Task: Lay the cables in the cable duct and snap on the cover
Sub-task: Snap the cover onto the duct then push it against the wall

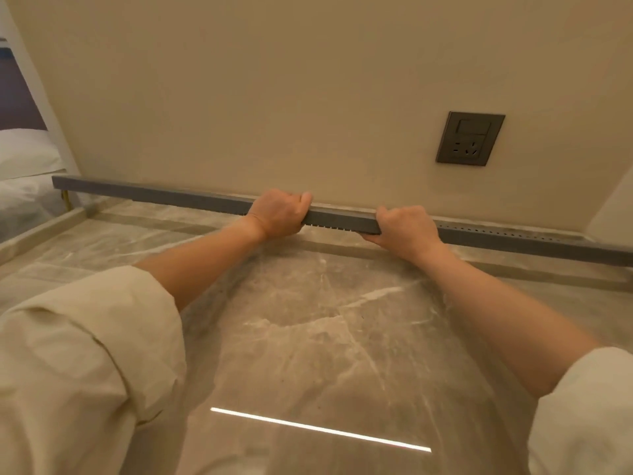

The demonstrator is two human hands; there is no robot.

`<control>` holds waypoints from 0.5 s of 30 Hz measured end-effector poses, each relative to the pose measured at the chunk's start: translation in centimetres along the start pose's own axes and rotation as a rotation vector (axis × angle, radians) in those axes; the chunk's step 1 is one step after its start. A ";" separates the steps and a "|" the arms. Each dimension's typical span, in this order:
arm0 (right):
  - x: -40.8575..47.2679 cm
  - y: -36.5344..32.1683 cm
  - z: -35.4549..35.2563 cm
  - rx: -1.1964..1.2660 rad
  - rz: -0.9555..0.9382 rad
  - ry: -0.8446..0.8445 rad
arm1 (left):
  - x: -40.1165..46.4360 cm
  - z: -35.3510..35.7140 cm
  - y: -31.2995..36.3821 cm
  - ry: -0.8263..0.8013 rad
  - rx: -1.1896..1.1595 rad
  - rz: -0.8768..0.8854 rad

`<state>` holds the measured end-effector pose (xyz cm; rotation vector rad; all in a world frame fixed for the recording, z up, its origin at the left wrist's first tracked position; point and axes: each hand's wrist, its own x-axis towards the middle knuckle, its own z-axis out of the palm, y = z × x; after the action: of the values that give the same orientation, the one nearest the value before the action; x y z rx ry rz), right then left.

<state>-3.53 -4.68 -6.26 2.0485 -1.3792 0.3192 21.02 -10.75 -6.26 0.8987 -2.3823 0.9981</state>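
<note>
A long grey cable duct [534,238] runs along the foot of the beige wall, its slotted top showing at the right. A grey cover [164,193] lies over the duct from the far left to about the middle, where it ends at my right hand. My left hand [279,212] is closed over the cover's top edge, thumb in front. My right hand [406,228] grips the cover's right end, fingers curled over the top and thumb underneath. No cables are visible; the duct's inside is hidden.
A dark wall socket [470,138] sits above the duct at the right. The marble-patterned floor [318,330] stretches toward me with a bright light streak [318,429]. White bedding [24,156] lies beyond the wall's left end. A side wall [613,207] closes the right corner.
</note>
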 end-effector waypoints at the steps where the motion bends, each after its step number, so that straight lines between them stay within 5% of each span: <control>1: 0.0 0.4 0.4 -0.013 0.011 0.013 | 0.6 0.5 -0.4 0.020 0.015 0.040; 6: 1.3 1.7 2.3 -0.072 0.031 0.022 | 2.3 3.5 -1.9 0.008 0.033 0.127; 15: 3.3 3.2 5.9 -0.047 0.012 -0.124 | 1.7 5.8 -1.4 -0.096 -0.089 -0.051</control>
<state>-5.87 -11.61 -7.86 2.0511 -1.4598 0.1649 20.14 -16.50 -8.51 0.9895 -2.4488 0.8411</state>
